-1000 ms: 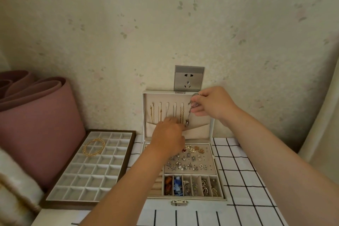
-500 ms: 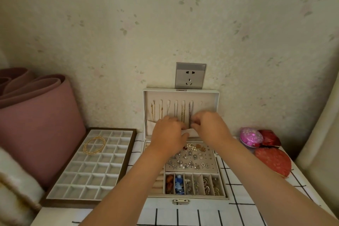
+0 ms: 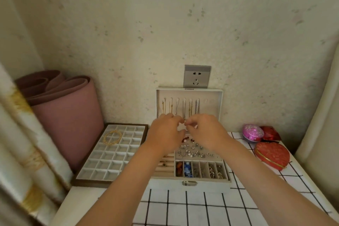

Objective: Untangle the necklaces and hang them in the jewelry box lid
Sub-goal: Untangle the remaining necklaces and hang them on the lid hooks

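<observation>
Thin gold and silver necklaces point(image 3: 184, 108) hang in a straight row from hooks in the pale, soft-lined jewelry box lid point(image 3: 218, 104), which stands upright against the wall. Your left hand point(image 3: 165, 132) and right hand point(image 3: 205, 130) are curled just below them, fingertips nearly meeting. I cannot tell whether they pinch anything. A second ago your right hand was up at the hooks with a silver chain. Now it is lower, level with your left.

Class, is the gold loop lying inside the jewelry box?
No, the gold loop lies in the divided tray left of the jewelry box.
</observation>
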Motion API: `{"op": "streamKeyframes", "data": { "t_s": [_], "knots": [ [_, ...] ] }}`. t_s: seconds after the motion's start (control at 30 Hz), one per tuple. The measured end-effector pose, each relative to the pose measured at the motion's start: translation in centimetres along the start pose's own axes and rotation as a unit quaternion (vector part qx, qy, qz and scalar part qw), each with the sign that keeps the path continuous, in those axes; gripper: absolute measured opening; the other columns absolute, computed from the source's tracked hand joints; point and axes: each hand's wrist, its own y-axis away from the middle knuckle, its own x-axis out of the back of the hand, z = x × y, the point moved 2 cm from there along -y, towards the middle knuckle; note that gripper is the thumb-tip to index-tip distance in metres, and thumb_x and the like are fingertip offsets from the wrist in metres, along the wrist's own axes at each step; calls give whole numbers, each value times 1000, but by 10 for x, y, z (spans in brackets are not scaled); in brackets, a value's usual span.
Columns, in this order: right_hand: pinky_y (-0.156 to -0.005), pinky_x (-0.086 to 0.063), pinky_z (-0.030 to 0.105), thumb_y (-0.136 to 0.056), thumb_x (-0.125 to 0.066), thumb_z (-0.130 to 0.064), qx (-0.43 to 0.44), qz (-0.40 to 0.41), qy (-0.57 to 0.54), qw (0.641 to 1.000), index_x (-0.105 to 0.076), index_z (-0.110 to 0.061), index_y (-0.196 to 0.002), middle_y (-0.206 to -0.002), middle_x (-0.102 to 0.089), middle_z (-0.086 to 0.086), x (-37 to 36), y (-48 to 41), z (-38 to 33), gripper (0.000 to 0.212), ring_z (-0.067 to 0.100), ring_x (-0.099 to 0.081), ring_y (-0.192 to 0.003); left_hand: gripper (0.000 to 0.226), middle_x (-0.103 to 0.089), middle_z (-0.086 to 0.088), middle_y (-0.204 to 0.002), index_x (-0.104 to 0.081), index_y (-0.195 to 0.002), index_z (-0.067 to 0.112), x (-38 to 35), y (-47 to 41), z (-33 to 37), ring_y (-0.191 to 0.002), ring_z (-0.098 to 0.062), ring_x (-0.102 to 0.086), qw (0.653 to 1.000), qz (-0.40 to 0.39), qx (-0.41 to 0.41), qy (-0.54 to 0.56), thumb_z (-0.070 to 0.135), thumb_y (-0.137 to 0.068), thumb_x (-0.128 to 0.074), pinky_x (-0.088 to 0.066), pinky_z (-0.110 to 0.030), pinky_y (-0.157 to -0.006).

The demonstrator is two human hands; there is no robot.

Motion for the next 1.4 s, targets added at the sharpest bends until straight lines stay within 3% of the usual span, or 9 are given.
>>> {"op": "streamKeyframes", "data": {
  "t_s": [0.2,0.4,0.47,0.53,0.6,0.7,0.9,1.17,1.4],
  "knots": [
    [-77,-45,18,-93,-62,-24,45,-95,-92,990,-76,-28,-102,-91,-67,-17,-38,43,-60,17,0,-62,-86,19,-54,11,-97,-60,-108,30,36,81,-41,-90,-9,-52,997,-3,70,14,40,-92,-59,-48,-29,-75],
    [-61,-42,10,-93,-65,-23,64,-196,-83,975,-74,-22,-108,-94,-67,-10,-95,77,-99,17,-7,-54,-58,6,-56,13,-91,-55,-89,37,54,156,-84,-86,-11,-58,984,-78,155,33,32,-93,-56,-50,-30,-78],
    [-65,-47,15,-92,-66,-21,65,-230,-72,968,-74,-21,-108,-101,-69,-6,-115,88,-106,18,-4,-57,-62,13,-58,12,-87,-56,-83,38,51,176,-94,-84,-12,-59,981,-110,162,18,29,-92,-56,-51,-29,-78],
    [-80,-52,24,-92,-66,-21,69,-250,-41,965,-74,-24,-110,-111,-69,-4,-133,98,-110,20,6,-63,-82,15,-63,11,-92,-62,-86,38,45,195,-101,-89,-12,-61,977,-140,161,3,26,-92,-56,-52,-28,-81],
    [-94,-51,29,-93,-64,-20,84,-245,-3,966,-74,-25,-113,-118,-69,-4,-149,106,-111,23,13,-63,-105,17,-65,9,-103,-68,-100,36,37,211,-106,-98,-12,-62,973,-166,157,-16,27,-92,-57,-51,-28,-87],
    [-90,-49,25,-94,-63,-23,99,-225,29,969,-71,-28,-120,-116,-69,-5,-164,118,-108,27,14,-64,-104,28,-62,7,-116,-66,-119,33,26,225,-108,-110,-13,-58,968,-189,158,-41,33,-92,-60,-47,-27,-93],
    [-79,-51,26,-87,-70,-30,93,-201,37,974,-80,-30,-97,-86,-61,-15,-158,127,-90,13,7,-61,-86,16,-64,9,-101,-70,-100,33,14,224,-99,-94,-11,-59,970,-176,166,-30,25,-89,-62,-51,-25,-84],
    [-74,-50,24,-87,-64,-31,90,-206,145,964,-75,-28,-94,-92,-62,-13,-118,134,-46,13,9,-58,-84,16,-70,1,-98,-75,-99,23,-5,196,-59,-92,-20,-65,960,-237,149,-22,31,-90,-63,-54,-30,-82],
    [-75,-56,31,-83,-62,-29,-19,-220,225,949,-72,-25,-90,-92,-70,-6,-75,148,12,13,15,-64,-87,11,-65,5,-92,-62,-94,24,-27,165,-16,-85,-20,-64,957,-240,122,104,31,-95,-54,-55,-31,-70]
  ]
}}
